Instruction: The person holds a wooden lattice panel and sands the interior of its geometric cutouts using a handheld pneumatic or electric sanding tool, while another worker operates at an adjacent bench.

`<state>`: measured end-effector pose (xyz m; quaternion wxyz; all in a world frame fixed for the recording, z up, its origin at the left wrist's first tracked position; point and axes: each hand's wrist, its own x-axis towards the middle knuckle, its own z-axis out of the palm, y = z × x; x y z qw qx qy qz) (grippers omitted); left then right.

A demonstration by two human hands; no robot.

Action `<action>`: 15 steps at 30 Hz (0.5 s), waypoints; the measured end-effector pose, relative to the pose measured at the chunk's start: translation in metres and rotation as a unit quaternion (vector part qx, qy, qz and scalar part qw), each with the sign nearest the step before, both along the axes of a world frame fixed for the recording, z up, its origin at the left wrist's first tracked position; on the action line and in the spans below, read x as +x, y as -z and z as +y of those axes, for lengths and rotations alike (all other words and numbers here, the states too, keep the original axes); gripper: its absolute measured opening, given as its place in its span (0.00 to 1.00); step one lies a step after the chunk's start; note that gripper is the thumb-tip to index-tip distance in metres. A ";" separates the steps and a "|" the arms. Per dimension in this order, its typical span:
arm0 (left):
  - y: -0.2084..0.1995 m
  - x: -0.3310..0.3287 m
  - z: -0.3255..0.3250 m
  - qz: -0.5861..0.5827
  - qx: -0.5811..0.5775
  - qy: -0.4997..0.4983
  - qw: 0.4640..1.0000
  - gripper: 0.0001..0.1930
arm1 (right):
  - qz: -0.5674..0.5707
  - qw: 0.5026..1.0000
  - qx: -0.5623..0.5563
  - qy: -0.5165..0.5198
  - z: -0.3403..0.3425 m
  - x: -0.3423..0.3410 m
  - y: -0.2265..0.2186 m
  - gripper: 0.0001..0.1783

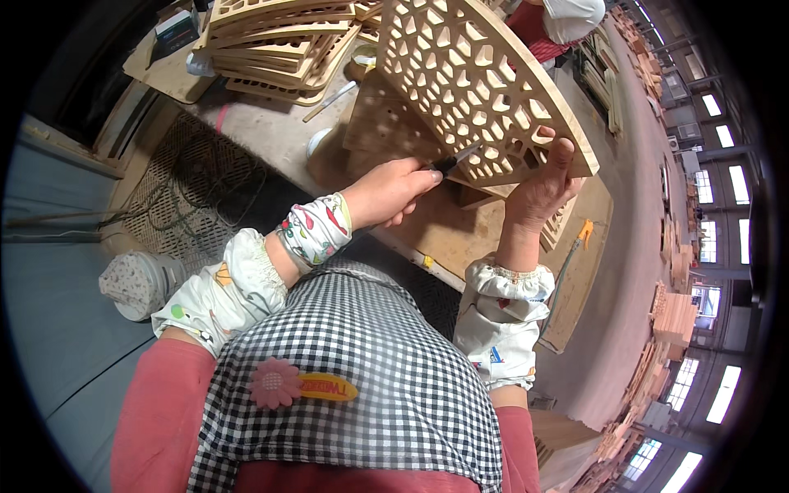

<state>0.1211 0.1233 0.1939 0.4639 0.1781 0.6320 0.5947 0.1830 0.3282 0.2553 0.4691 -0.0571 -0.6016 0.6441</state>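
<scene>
A pale wooden panel [503, 76] with a curved edge and many irregular cut-out holes stands tilted in front of me. My right hand [542, 191] grips its lower right corner, thumb up along the near side. In my left hand [388, 193] is a slim black-handled tool [446, 165] with a thin pointed grey blade; whether it is a knife or a file I cannot tell. Its tip reaches into the holes at the panel's lower part. Below the panel lies a brown wooden work board [440, 234], partly hidden by my hands.
Similar cut-out panels [283, 49] are stacked at the back left, near a dark box [175, 31]. A white stick-like tool [330, 102] lies on the table. To the right is a yellow-tipped air hose [585, 230]. A round stool [138, 283] stands left; another person [571, 18] is beyond the panel.
</scene>
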 end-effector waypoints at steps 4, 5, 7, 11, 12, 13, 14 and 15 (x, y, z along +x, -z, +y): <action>-0.004 0.001 -0.003 0.026 -0.020 -0.024 0.999 0.22 | -0.008 1.000 0.014 0.007 0.000 -0.001 0.001 0.18; -0.003 0.003 -0.003 0.029 -0.015 -0.025 0.999 0.23 | -0.016 1.000 0.021 0.015 0.000 -0.002 0.002 0.19; 0.000 0.006 -0.002 0.034 -0.005 -0.028 0.999 0.23 | -0.021 1.000 0.015 0.016 -0.001 -0.002 0.002 0.19; -0.007 0.005 -0.006 0.040 -0.028 -0.001 0.999 0.23 | -0.014 1.000 -0.017 0.002 0.000 -0.001 0.000 0.16; -0.008 0.005 -0.006 0.073 -0.037 -0.011 0.997 0.23 | -0.013 1.000 -0.021 0.002 0.000 -0.001 0.001 0.16; -0.010 0.005 -0.005 0.106 -0.044 -0.022 0.993 0.23 | -0.010 1.000 -0.020 -0.003 -0.001 -0.001 0.000 0.16; -0.007 0.007 -0.004 0.148 -0.039 -0.035 0.988 0.23 | -0.008 1.000 -0.020 -0.009 -0.002 -0.001 -0.001 0.15; -0.002 0.010 -0.003 0.189 -0.033 -0.048 0.980 0.23 | -0.005 1.000 -0.020 -0.014 -0.002 -0.001 -0.002 0.15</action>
